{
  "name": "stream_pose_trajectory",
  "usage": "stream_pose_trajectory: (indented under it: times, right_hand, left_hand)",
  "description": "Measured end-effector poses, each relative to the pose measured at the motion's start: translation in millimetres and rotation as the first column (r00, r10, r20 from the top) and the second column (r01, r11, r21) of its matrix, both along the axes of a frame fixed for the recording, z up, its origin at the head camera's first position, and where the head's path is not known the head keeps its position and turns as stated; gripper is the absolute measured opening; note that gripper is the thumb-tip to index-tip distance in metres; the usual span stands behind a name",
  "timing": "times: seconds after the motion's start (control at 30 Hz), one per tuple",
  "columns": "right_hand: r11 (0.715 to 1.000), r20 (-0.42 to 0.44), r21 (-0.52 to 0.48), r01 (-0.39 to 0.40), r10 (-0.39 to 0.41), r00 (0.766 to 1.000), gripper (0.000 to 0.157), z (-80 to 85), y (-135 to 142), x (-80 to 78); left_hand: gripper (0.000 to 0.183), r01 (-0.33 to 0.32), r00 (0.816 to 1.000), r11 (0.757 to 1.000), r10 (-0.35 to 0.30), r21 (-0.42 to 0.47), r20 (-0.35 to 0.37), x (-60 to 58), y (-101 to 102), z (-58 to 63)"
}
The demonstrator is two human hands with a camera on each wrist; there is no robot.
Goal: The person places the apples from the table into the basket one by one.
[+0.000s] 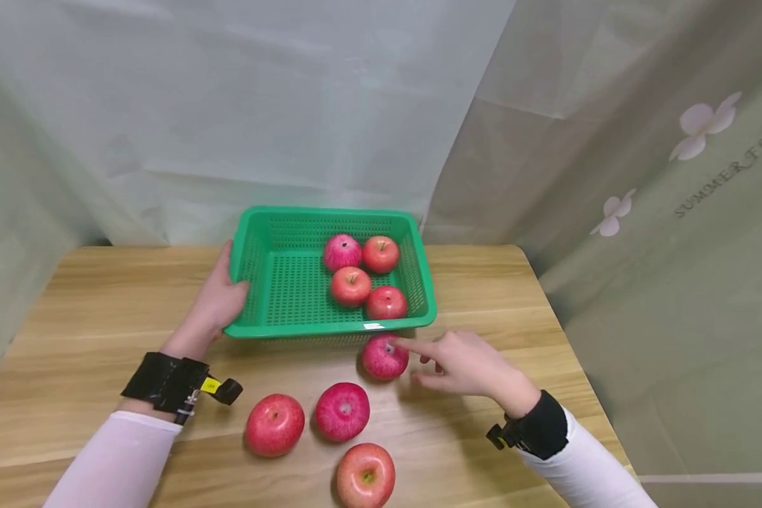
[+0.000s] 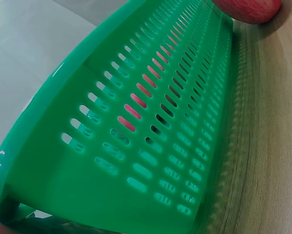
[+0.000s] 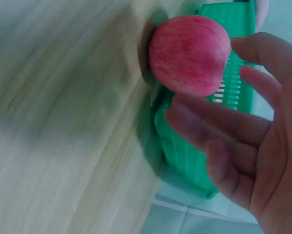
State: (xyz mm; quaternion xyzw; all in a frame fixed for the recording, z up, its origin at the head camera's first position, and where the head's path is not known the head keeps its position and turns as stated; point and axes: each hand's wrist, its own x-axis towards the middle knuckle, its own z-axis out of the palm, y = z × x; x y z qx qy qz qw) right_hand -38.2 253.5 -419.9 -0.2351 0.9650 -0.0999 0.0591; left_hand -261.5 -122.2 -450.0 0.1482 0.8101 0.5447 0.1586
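Observation:
A green plastic basket [image 1: 330, 331] with slotted walls stands at the back of the table, with several red apples [image 1: 351, 286] in its right half. My left hand [image 1: 224, 296] grips the basket's left rim, thumb over the edge; the left wrist view shows the slotted wall close up. Just outside the front wall sits a dark pink apple [image 1: 384, 358]. My right hand [image 1: 466, 363] reaches in from that apple's right, the forefinger at its top. In the right wrist view, the fingers are spread loosely beside this apple [image 3: 190, 56], not wrapped round it.
Nearer the front of the wooden table [image 1: 470, 451] lie a red apple [image 1: 275, 425], a dark pink apple [image 1: 342, 412] and a paler red apple [image 1: 365, 476]. A pale curtain [image 1: 260, 106] hangs right behind the basket, and another printed sheet [image 1: 673, 282] hangs along the right side.

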Motion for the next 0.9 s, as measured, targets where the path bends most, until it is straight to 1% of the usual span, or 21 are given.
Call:
stream_pose_trajectory:
  times: [0.1, 0.27, 0.33, 0.47, 0.7, 0.9]
  right_hand:
    - [0.999, -0.016, 0.04, 0.016, -0.015, 1.0, 0.075, -2.5, -4.1, 0.5]
    - [0.997, -0.067, 0.073, 0.025, -0.02, 0.998, 0.08, -7.7, -15.5, -2.6]
    - [0.995, -0.062, 0.092, 0.035, -0.03, 0.998, 0.082, -9.8, -21.1, -4.7]
    - [0.988, -0.024, 0.133, 0.075, -0.072, 0.997, 0.085, -11.4, -32.3, -8.5]
    - [0.985, -0.023, 0.131, 0.113, -0.111, 0.994, 0.086, -15.1, -45.4, -13.9]
    - [0.983, -0.017, 0.117, 0.139, -0.138, 0.99, 0.083, -18.4, -51.8, -16.6]
  left_hand:
    - [0.087, -0.002, 1.0, 1.0, 0.002, 0.001, 0.001, 0.0, 0.0, -0.1]
    - [0.086, 0.005, 1.0, 1.0, -0.005, 0.015, -0.005, -1.0, -0.5, -0.5]
    - [0.086, 0.008, 1.0, 1.0, -0.008, 0.015, -0.006, -1.7, -1.2, -0.8]
    - [0.085, 0.01, 1.0, 1.0, -0.01, 0.012, -0.006, -1.6, -2.1, -0.3]
    - [0.086, 0.005, 1.0, 0.999, -0.005, 0.032, -0.01, -0.7, -1.6, 1.1]
    - [0.085, 0.012, 1.0, 0.999, -0.012, 0.029, 0.001, -2.3, -1.5, -2.2]
